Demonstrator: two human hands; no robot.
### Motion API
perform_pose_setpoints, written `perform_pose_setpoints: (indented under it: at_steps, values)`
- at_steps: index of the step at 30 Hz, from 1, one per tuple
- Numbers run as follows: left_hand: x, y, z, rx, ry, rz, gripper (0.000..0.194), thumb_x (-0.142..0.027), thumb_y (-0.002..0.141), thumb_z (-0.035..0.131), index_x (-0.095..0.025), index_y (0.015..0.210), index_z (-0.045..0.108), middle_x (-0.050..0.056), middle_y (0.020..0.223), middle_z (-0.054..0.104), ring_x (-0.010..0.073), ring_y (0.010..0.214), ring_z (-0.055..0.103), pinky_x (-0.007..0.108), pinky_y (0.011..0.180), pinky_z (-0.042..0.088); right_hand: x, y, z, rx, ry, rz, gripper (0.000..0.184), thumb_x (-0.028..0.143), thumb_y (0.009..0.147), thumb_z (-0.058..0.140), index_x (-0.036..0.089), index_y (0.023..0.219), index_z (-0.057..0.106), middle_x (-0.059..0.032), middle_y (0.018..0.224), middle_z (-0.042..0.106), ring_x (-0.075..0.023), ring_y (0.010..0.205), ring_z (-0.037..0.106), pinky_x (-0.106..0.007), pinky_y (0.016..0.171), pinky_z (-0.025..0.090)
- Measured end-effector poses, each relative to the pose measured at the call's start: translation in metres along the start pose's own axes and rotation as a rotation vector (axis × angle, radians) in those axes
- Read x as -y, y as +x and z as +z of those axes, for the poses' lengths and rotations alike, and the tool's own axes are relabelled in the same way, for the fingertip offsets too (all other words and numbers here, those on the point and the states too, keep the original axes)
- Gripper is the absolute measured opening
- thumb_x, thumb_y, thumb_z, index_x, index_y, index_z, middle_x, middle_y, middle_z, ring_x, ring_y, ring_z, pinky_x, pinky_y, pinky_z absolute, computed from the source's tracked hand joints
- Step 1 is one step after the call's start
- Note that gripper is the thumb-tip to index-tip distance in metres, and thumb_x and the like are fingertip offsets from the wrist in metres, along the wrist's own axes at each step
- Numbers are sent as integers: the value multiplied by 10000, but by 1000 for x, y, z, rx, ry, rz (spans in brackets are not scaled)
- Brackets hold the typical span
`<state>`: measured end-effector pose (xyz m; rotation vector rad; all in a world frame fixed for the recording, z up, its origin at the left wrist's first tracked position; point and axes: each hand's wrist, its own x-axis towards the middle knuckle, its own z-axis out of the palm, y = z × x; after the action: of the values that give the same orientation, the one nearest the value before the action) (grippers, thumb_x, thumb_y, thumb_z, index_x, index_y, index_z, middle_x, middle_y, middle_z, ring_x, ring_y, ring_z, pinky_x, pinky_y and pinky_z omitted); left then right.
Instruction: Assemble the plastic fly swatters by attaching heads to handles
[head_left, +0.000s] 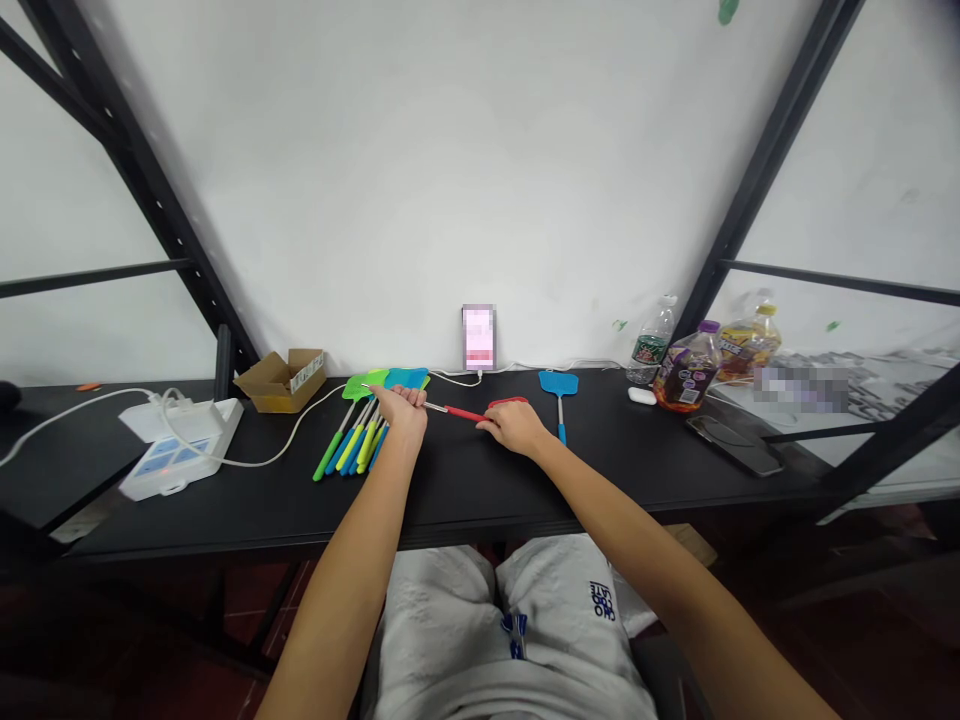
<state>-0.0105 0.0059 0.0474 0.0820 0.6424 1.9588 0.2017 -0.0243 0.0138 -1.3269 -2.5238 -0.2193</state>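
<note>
A thin metal rod with a red handle (465,413) spans the space between my hands above the black table. Closed around the silver rod is my left hand (403,408), and the rod's tip sticks out to its left. The fingers of my right hand (516,428) are closed on the end of the red handle. Another red piece (508,401) shows just behind that hand, mostly hidden, so I cannot tell its kind. Several green, yellow and blue fly swatters (352,448) lie in a pile beside my left hand. One blue fly swatter (559,385) lies to the right.
A lit phone (479,338) leans on the wall with a cable. An open cardboard box (283,382) and a white power strip (184,450) are at left. Bottles (690,370), a white case (642,396) and a dark phone (735,444) are at right. Black frame posts flank the table (480,495).
</note>
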Motion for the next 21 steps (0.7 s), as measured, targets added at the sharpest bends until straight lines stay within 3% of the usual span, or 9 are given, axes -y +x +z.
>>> perform_pose_setpoints:
  at_steps: [16,21]
  values:
    - [-2,4,0,-99,7,95,531,-696,899,289,-232,646,232,-97,476,154,65,346,175,233,342,149,0,0,0,14,-2,7,518,544,977,316,197,948,699,-90,952,698,-204,884,624,-270,715,373]
    - [-1,3,0,-69,11,80,530,-690,906,268,-232,641,233,-94,477,146,70,348,189,235,344,156,-2,0,1,16,-1,-1,492,527,980,331,203,981,701,-87,952,696,-206,900,619,-271,730,374]
